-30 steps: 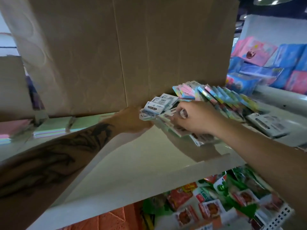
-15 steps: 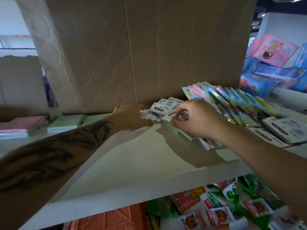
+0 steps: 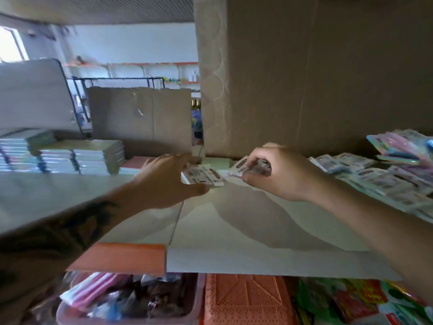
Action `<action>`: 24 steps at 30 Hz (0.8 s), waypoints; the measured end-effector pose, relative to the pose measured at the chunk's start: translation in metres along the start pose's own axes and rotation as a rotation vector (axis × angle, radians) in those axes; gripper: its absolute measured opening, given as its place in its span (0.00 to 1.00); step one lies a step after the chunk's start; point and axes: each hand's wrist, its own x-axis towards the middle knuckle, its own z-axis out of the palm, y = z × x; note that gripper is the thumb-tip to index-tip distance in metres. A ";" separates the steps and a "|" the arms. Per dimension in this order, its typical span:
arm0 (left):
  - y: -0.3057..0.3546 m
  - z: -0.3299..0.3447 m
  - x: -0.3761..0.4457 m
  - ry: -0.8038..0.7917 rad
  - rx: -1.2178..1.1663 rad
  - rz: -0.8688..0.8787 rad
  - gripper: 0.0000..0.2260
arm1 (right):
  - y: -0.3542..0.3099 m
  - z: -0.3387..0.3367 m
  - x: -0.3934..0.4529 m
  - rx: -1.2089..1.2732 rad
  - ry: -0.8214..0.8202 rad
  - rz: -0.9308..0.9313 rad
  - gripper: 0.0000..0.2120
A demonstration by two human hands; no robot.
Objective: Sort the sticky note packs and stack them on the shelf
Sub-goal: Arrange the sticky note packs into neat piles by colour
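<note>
Reaching over the white shelf (image 3: 246,233), the left hand (image 3: 168,181) holds a sticky note pack (image 3: 203,176) between its thumb below and spread fingers (image 3: 164,160) above; just beside it, the right hand (image 3: 278,172) has its curled fingers (image 3: 257,158) pinching a second pack (image 3: 241,165), near the pile of packs (image 3: 379,181) at right

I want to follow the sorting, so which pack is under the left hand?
The flat white pack with the red label, at the left hand's fingertips; the right hand grips another, and the rest lie far right.
</note>
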 end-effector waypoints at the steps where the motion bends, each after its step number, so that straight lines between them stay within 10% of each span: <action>1: -0.023 -0.004 -0.009 0.015 -0.005 -0.025 0.36 | -0.016 0.012 0.009 0.008 -0.024 -0.032 0.13; 12: -0.212 -0.030 -0.059 -0.125 -0.152 -0.086 0.32 | -0.146 0.109 0.082 0.090 -0.254 -0.225 0.13; 19: -0.231 -0.045 -0.038 -0.367 -0.186 0.058 0.29 | -0.168 0.114 0.100 0.040 -0.504 -0.152 0.20; 24: -0.243 -0.045 -0.014 -0.385 -0.285 0.118 0.26 | -0.187 0.117 0.117 0.069 -0.390 -0.183 0.21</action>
